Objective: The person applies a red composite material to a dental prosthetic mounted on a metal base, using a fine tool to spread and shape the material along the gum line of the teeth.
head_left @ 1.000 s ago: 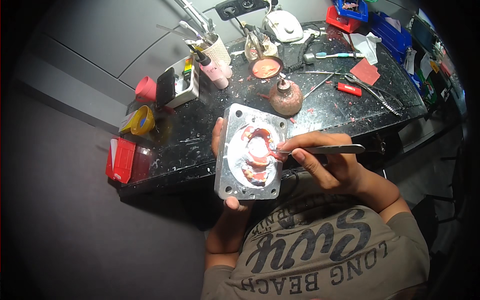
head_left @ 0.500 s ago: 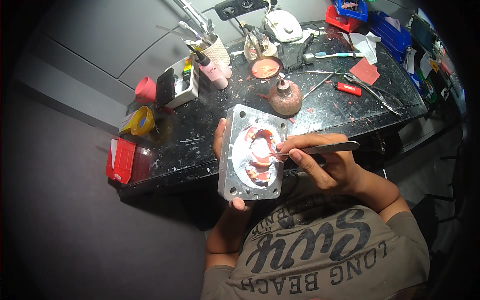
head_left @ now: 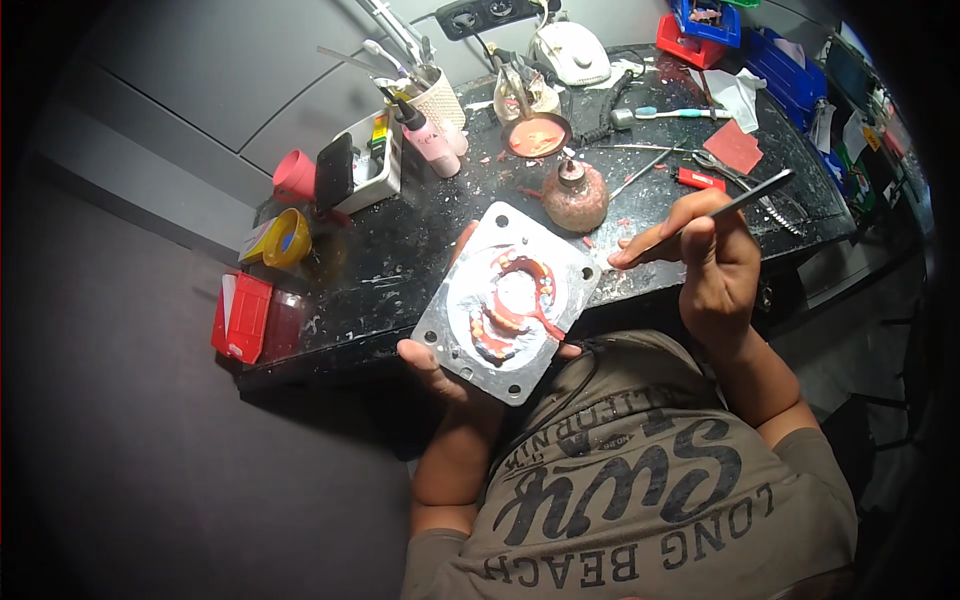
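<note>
Olive-brown in the shirt [head_left: 640,490], nearest of all, with dark lettering across it. Just beyond, clamps a thick metal plate [head_left: 443,312] in the left hand [head_left: 432,372] from beneath — thumb at the lower left edge, other fingertips peeping past the right edge. Holds it face up to the view, in front of the desk's near side. Bears, set in its middle, a round of white plaster [head_left: 515,290] with curved red bases [head_left: 508,319] and pale tooth shapes, plus a red strip [head_left: 550,326] running out toward the plate's right edge. Pinches a slim metal instrument [head_left: 750,203] in the right hand [head_left: 722,262], raised to the right of the plate and well apart from the left hand, handle slanting up and outward. Cannot tell, with fingers over the working end, whether touching the plate's corner or only just beside it — probably clear.

Farther on, across the black worktop [head_left: 350,285]: at left, a red box [head_left: 245,330], a yellow bowl [head_left: 290,218] and a pink cup [head_left: 294,178]; past the plate, a round bottle [head_left: 575,200] with a metal neck; to its right, a red lighter [head_left: 700,180] and a pink sheet [head_left: 733,147]. Beyond these, a dark pan [head_left: 567,137] of pink material [head_left: 537,137], a toothbrush [head_left: 685,114], and a black-capped pink bottle [head_left: 435,148] beside a white tray [head_left: 378,190]. At the back, a pale holder [head_left: 440,105] full of tools.
</note>
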Available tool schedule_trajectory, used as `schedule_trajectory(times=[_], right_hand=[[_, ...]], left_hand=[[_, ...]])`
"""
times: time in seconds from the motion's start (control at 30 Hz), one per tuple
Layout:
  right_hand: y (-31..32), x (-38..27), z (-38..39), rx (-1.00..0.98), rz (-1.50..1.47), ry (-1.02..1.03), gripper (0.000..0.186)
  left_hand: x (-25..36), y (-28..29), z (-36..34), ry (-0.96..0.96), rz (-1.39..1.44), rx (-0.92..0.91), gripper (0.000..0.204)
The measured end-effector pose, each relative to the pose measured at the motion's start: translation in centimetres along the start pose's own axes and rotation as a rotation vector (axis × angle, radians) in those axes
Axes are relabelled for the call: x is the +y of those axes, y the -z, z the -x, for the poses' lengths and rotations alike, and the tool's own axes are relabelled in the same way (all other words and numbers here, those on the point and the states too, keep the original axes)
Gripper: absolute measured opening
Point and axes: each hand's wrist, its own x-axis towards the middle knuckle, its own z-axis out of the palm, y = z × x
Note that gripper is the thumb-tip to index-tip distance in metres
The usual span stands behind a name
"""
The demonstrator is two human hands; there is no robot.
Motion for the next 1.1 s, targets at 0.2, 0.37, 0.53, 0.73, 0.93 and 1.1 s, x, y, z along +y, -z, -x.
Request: schedule_trajectory(times=[0.2,0.37,0.53,0.73,0.93,1.1], right_hand=[[2.7,-0.2,-0.7,-0.06,-0.044,-0.333,0.039],[1.8,-0.5,-0.9,0.015,0.122,-0.283,0.031],[4.6,-0.3,-2.7,-0.409,0.761,-0.622,0.045],[4.9,0.2,-2.5,-0.282,1.04,-0.457,0.042],[5.3,-1.3,-3.5,-0.148,0.965,-0.438,0.034],[11.0,1.6,-5.0,-0.034,1.017,-0.372,0.016]], left_hand=[[0.2,-0.9,-0.6,0.043,0.043,0.117,0.141],[-0.4,0.2,0.0,0.038,0.344,-0.027,0.133],[0.4,2.6,0.2,0.072,0.298,-0.061,0.131],[0.9,3.6,-0.3,0.14,0.246,-0.068,0.129],[2.0,2.8,-0.7,0.23,0.322,-0.06,0.134],[3.2,0.7,-2.6,0.152,0.066,0.048,0.144]])
